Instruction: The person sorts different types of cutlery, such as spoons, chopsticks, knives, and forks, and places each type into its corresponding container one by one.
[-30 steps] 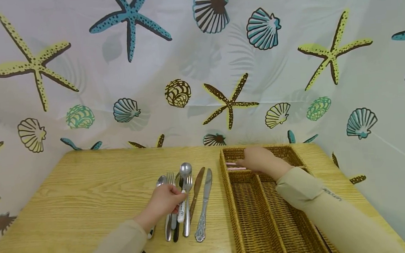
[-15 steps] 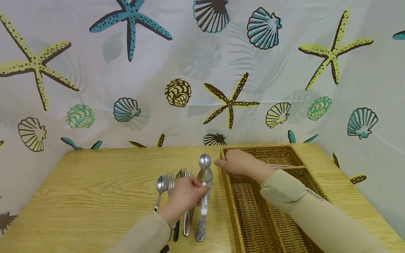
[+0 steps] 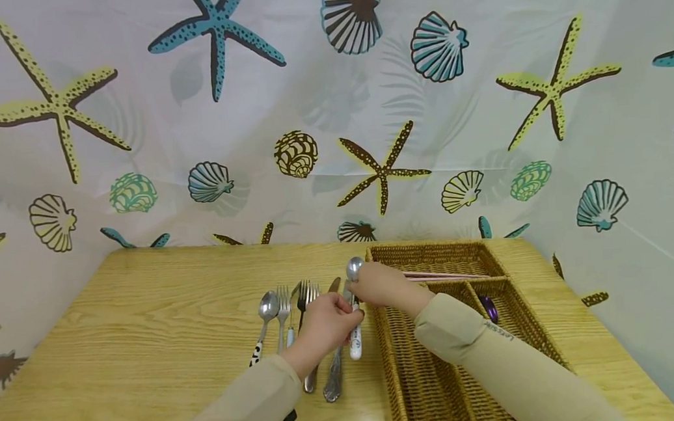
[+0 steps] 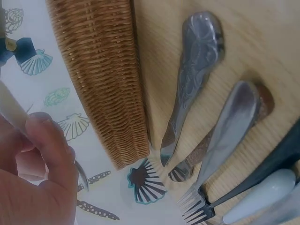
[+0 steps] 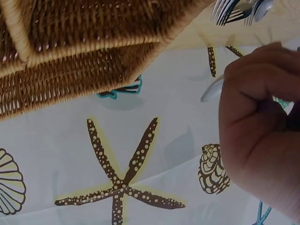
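In my left hand (image 3: 326, 325) (image 4: 42, 173) a spoon with a white handle (image 3: 355, 343) (image 4: 11, 108) is pinched between thumb and fingers, its bowl (image 3: 355, 268) (image 5: 213, 90) pointing away. My right hand (image 3: 386, 288) (image 5: 262, 126) is curled at the spoon's neck, just below the bowl; its fingertips are partly hidden. Under and left of the hands lie a knife with an ornate handle (image 3: 333, 377) (image 4: 199, 56), several forks (image 3: 283, 302) (image 4: 229, 122) and another spoon (image 3: 268, 305) with a patterned handle.
A wicker tray (image 3: 385, 363) (image 4: 105, 79) (image 5: 89, 54) with compartments stands right of the cutlery. Pink chopsticks (image 3: 444, 275) lie in its back compartment and a purple object (image 3: 488, 307) in a right one. A patterned cloth (image 3: 306, 108) hangs behind the table (image 3: 174, 313).
My left hand has carried the white-handled spoon rightward, off the other cutlery and towards the tray. My right hand has moved left from the tray's back compartment to the spoon.
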`<state>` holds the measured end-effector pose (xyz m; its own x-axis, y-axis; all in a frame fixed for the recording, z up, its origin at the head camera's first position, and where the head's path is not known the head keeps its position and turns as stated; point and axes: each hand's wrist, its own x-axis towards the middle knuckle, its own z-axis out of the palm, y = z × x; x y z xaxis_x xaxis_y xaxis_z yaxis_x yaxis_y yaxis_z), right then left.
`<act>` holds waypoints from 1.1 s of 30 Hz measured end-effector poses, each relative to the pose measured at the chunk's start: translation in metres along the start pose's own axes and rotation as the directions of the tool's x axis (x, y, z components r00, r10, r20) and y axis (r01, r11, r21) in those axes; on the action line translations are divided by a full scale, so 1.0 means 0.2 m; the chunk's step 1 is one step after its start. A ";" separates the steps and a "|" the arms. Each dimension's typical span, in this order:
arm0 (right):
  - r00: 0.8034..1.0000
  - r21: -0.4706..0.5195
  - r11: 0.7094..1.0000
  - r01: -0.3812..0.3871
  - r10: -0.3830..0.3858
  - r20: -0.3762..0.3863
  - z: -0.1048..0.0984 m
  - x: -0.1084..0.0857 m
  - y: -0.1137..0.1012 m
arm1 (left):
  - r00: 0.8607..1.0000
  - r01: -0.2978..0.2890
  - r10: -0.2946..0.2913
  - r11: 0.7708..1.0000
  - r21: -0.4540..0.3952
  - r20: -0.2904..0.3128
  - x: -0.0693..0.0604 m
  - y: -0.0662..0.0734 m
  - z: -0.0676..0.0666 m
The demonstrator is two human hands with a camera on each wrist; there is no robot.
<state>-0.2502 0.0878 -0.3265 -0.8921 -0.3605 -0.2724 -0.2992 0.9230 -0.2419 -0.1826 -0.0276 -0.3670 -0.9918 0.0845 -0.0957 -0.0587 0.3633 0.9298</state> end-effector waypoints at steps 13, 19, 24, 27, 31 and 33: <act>0.994 -0.131 0.987 0.096 -0.103 -0.045 0.20 0.28 0.20 | 0.999 -0.050 0.049 0.998 -0.034 -0.019 0.01 -0.03 0.05; 0.997 -0.083 0.994 0.070 -0.073 -0.034 0.12 0.21 0.17 | 1.000 -0.007 0.010 0.993 -0.114 0.022 0.00 -0.03 0.05; 0.999 -0.062 0.998 0.023 -0.025 -0.030 -0.01 0.05 0.12 | 1.000 0.013 -0.012 0.999 -0.035 0.027 -0.01 -0.08 -0.06; 0.996 -0.081 0.995 0.063 -0.068 -0.060 0.02 0.09 0.28 | 1.000 0.019 -0.018 0.990 0.141 -0.007 -0.01 -0.15 -0.20; 0.999 -0.035 0.999 0.022 -0.023 -0.047 -0.04 -0.01 0.38 | 0.995 0.067 -0.030 0.913 0.403 -0.099 -0.02 -0.28 -0.38; 0.999 0.005 0.999 -0.054 0.054 -0.006 -0.11 -0.12 0.37 | 0.992 0.099 -0.048 0.865 0.492 -0.115 -0.04 -0.34 -0.45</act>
<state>-0.2589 0.1683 -0.3181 -0.9090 -0.3093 -0.2793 -0.2488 0.9405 -0.2315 -0.1810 -0.1362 -0.3973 -0.9943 -0.0399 -0.0987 -0.0928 0.7794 0.6196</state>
